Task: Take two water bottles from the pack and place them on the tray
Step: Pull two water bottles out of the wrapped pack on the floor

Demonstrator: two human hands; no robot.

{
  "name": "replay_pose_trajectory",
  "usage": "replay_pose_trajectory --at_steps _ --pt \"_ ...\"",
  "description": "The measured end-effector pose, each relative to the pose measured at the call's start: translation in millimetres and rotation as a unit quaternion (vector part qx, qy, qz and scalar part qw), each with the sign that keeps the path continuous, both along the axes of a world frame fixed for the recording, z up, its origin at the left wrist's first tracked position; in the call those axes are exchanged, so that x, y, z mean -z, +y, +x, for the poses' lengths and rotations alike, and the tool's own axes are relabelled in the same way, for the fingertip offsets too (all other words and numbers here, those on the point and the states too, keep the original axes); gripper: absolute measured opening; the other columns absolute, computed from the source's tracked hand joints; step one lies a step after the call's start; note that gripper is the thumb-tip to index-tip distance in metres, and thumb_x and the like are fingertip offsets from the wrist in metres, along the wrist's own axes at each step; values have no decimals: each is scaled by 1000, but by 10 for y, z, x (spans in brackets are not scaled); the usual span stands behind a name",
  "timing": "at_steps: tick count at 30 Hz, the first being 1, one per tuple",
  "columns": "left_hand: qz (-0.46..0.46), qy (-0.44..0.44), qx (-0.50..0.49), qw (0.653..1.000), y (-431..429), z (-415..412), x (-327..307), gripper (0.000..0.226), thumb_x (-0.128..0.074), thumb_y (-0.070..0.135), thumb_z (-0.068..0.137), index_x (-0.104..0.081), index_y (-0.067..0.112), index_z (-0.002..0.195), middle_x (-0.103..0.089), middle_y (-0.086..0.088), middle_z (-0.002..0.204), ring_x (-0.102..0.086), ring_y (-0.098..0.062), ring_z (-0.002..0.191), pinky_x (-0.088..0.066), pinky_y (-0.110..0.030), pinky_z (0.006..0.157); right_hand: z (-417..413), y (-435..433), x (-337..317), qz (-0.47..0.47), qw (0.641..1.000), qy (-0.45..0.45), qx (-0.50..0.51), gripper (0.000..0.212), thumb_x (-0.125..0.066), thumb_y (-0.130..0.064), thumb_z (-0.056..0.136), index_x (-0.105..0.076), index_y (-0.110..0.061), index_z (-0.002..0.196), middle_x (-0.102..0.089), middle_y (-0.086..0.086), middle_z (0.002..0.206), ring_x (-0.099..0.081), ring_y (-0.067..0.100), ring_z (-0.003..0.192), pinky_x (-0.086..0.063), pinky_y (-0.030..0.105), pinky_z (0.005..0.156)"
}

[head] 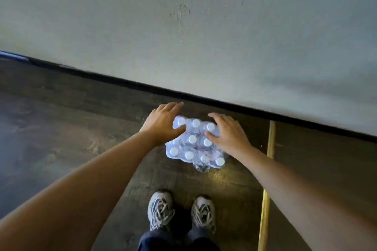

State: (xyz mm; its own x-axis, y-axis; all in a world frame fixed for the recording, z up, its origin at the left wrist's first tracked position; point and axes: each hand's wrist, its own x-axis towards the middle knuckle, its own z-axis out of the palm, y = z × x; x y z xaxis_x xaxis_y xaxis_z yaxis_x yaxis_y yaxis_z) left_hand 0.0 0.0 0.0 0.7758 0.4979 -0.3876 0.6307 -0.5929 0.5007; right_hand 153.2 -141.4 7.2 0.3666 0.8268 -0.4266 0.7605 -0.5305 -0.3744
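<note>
Head cam looks straight down at a shrink-wrapped plastic pack of clear water bottles with white caps (194, 142), sitting on the dark wood-look floor (71, 120) close to a pale grey wall (183, 26) with a black baseboard (224, 102). The person's left hand (163, 123) is spread over the pack's far left corner, fingers loose and not closed on anything, thumb down by a cap. The right hand (229, 131) is splayed the same way over the right side, fingertips on the wrap, nothing gripped. A pair of grey laced sneakers (181, 212) stands just short of the pack. A thin yellow strip (267, 189) runs along the floor to the right. Kinda blurry overall.
</note>
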Motion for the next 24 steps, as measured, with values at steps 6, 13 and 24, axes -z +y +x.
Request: replay_pose_trajectory --at_steps 6,13,24 --pt "-83 -61 -85 991 -321 -60 1377 62 -51 36 88 -30 17 143 -30 -12 153 -28 -31 139 -25 -43 114 -230 -107 1375 -18 998 55 -22 51 -59 -34 83 -44 -17 128 -58 9 127 -52 29 117 -42 40 94" --pt "-59 -110 -98 987 -592 -70 2157 78 -29 55 80 -15 16 147 -6 -14 159 -13 -29 146 -17 -56 116 -317 -41 2027 5 998 9 -64 47 -63 -22 81 -47 -17 124 -60 10 122 -55 32 110 -43 45 91" --pt "-21 -127 -95 987 -624 -55 2298 81 -29 56 76 -20 14 145 -15 -20 156 -22 -33 143 -25 -56 112 -178 59 2050 56 992 2 -110 37 -69 -11 74 -58 -5 108 -65 15 106 -58 35 100 -45 40 75"
